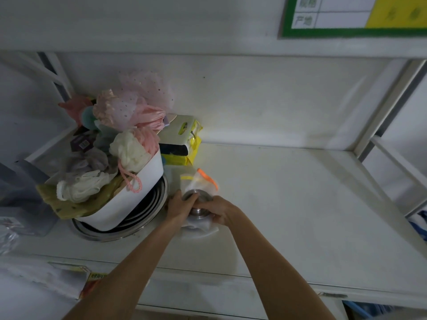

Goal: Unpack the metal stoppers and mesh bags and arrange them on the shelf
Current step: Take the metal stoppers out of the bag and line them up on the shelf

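Observation:
A round metal stopper point(198, 204) sits on the white shelf point(288, 204), just right of a white tub. My left hand point(179, 204) grips its left side and my right hand point(220, 210) grips its right side. Behind the stopper lie clear mesh bags point(203, 180) with yellow and orange edges. White packaging point(199, 227) is crumpled under the stopper and my hands.
A white tub point(129, 204) heaped with pink and cream bath puffs stands on stacked metal bowls point(147, 209) at the left. Yellow packets point(184, 144) sit behind it. The upper shelf carries a green-framed label point(355, 17). The shelf's upright post point(392, 100) is at the right.

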{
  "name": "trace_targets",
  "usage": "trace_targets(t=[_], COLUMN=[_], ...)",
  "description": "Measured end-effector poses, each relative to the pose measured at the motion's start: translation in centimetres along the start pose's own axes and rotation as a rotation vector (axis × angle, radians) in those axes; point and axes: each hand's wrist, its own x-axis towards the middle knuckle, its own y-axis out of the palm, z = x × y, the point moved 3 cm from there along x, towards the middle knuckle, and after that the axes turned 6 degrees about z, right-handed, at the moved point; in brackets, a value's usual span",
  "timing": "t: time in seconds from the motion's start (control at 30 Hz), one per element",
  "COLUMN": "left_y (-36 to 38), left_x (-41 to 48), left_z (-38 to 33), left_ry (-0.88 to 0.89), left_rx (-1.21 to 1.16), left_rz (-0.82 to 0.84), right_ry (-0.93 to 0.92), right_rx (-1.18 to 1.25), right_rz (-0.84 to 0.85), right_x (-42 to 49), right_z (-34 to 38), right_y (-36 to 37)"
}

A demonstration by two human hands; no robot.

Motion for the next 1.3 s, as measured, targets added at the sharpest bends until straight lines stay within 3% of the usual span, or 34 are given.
trace_targets(t=[0.23,0.3,0.47,0.6,0.83,1.13,1.3], left_y=[0.4,0.9,1.4,1.2,1.3,3.1,3.9], left_x=[-1.3,-2.3,-5.3,-8.4,-14.7,-18.0,-18.2], left_z=[0.1,0.1,0.1,0.2,0.5,2.1,2.6], left_ry=[-0.011,-0.009,0.014,0.063,0.177,0.198,0.14], left_rx=[0.039,-0.041,-0.384,-0.388,-0.55,-0.557,-0.61], left_rz=[-0.008,0.01,0.191,0.338,0.451,0.404,0.363], right_ry=[-0.052,-0.087,-0.134,-0.175,-0.219,-0.312,-0.269], right_rx=[0.135,0.171,0.199,0.168,0.028,-0.052,-0.034], right_rz=[0.057,0.06,0.052,0.023,-0.039,-0.226,-0.299], right_x=[-0.4,-1.5,-6.5,-9.7,-15.1,-19.4,-19.2], right_z=[-1.2,-1.5,-1.5,-1.8,-3.0,-4.0,-4.5], right_y=[-1.0,-1.0,-0.8,-1.0,0.3,-0.1,-0.8])
